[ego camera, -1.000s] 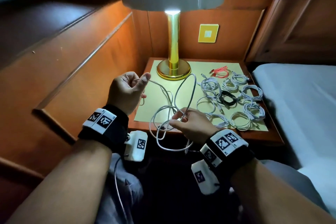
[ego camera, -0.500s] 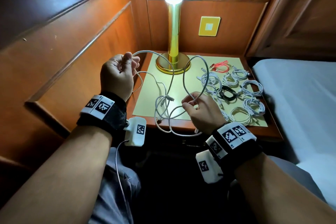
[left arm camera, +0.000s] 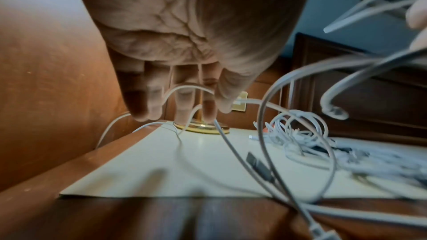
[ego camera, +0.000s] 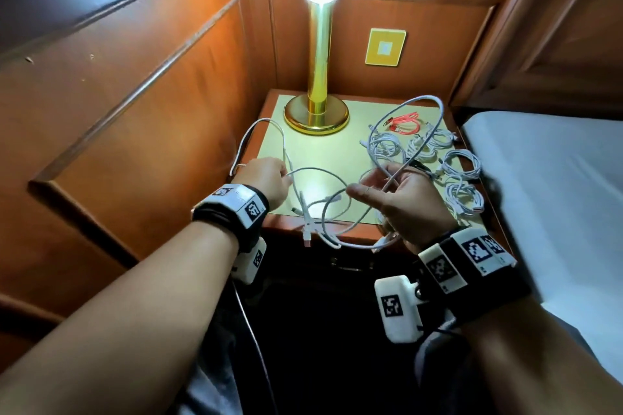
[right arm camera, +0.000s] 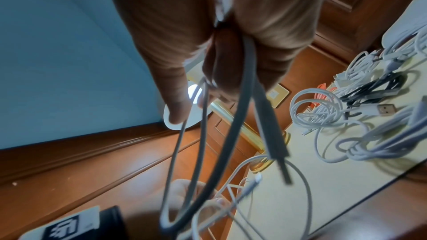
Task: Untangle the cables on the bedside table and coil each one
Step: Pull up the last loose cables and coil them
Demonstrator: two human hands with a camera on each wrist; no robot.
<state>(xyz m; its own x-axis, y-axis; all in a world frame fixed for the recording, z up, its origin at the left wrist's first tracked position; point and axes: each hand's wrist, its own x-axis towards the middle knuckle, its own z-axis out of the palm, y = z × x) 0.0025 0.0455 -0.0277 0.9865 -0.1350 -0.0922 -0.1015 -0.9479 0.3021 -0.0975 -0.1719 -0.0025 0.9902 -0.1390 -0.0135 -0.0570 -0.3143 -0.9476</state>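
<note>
The person sits before a small wooden bench [ego camera: 290, 224] that stands between a wood-panelled wall and a bed [ego camera: 546, 178], and both hands work at its front edge on a tangle of white cables [ego camera: 323, 212]. The left hand [ego camera: 266, 180] is at the front left corner, palm down, and in the left wrist view its fingers [left arm camera: 182, 101] hang fairly straight while the thumb and a finger pinch one thin white strand; from there a loop rises over the left edge of the bench toward the lamp base [ego camera: 316, 116]. The right hand [ego camera: 409, 202] is held palm up a little to the right, well apart from the left hand, and its curled fingers close on several strands of the same tangle (in the right wrist view they run down out of the closed fingers). From this hand one big loop [ego camera: 421, 121] stands up in the air over the back right part of the bench. The rest of the tangle lies on the pale mat [ego camera: 323, 152] between the two hands, and part of it hangs over the front edge, with a plug end there. On the right side of the mat lie several coiled white cables [ego camera: 462, 165], a coiled red cable [ego camera: 404, 121] at the back and a black one [right arm camera: 374, 88] among them. The lamp is lit, and a yellow square plate [ego camera: 386, 47] is on the wall behind it.
</note>
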